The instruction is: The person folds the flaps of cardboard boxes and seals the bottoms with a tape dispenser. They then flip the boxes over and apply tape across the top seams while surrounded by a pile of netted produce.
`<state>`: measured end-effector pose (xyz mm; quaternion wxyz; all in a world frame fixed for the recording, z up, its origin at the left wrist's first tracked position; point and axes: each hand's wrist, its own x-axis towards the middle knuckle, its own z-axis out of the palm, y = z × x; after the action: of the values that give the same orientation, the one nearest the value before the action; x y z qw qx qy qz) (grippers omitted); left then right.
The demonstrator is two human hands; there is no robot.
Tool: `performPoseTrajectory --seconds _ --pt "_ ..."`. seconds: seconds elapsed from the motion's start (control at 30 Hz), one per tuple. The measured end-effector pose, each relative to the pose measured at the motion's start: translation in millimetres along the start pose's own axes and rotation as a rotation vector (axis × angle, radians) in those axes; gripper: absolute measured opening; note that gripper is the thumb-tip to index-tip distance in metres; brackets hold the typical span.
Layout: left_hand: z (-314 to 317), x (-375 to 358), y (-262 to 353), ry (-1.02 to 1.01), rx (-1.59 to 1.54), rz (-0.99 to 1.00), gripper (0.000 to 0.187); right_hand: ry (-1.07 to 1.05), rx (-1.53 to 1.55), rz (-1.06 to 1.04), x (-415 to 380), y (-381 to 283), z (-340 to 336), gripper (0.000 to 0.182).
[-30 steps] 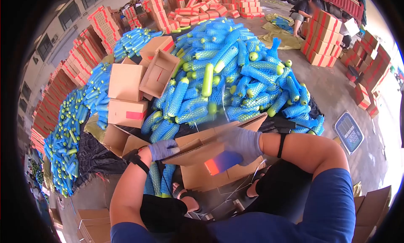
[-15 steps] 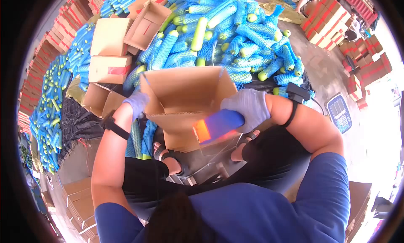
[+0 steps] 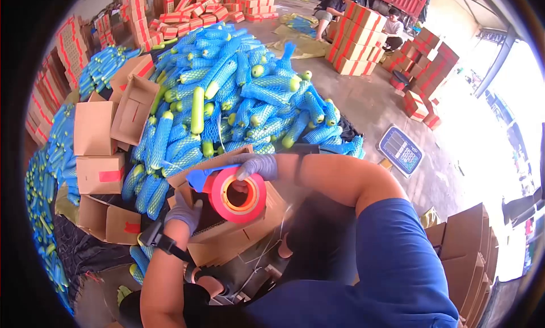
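My right hand (image 3: pixel 258 166), in a pale grey-purple glove, grips a blue tape dispenser (image 3: pixel 198 179) with a large red tape roll (image 3: pixel 254 206) on it. The dispenser is above the cardboard box (image 3: pixel 218 249) in front of me and hides part of its opening. At the box's left side, my gloved left hand (image 3: pixel 186 213) is closed on the edge of the cardboard. Just beyond the box lies a big heap of long green gourds (image 3: pixel 197 109) in blue net sleeves (image 3: pixel 267 115).
Several cartons (image 3: pixel 93 129), some with open tops, stand left of the heap. A scale (image 3: pixel 401 150) lies on the floor at right. Flattened cardboard (image 3: pixel 462 260) leans at lower right. Taped cartons (image 3: pixel 356 41) are stacked farther back, near two people.
My view has swung to the right and up. My right hand has brought the tape dispenser over the box and turned it, so the roll's side faces me. My left hand remains at the box's left edge.
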<state>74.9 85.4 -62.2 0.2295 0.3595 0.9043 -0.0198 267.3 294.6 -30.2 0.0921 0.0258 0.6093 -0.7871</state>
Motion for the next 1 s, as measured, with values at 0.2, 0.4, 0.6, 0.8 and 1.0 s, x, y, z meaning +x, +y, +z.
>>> performPoseTrajectory --seconds 0.2,0.4,0.6,0.8,1.0 --pt "-14 -16 -45 -0.338 -0.380 0.357 0.089 0.152 0.351 -0.105 29 25 16 0.068" --pt "-9 -57 -6 -0.125 0.160 0.624 0.071 0.297 -0.368 -0.118 69 98 -3 0.067" --pt "-16 -25 3 -0.055 0.236 0.588 0.067 0.300 -0.840 -0.152 37 -23 14 0.061" --pt "33 31 0 0.142 -0.058 0.605 0.055 0.550 -0.310 -0.355 11 -24 -47 0.066" --pt "35 27 4 0.158 -0.303 0.556 0.045 0.429 0.071 -0.168 0 5 -51 0.079"
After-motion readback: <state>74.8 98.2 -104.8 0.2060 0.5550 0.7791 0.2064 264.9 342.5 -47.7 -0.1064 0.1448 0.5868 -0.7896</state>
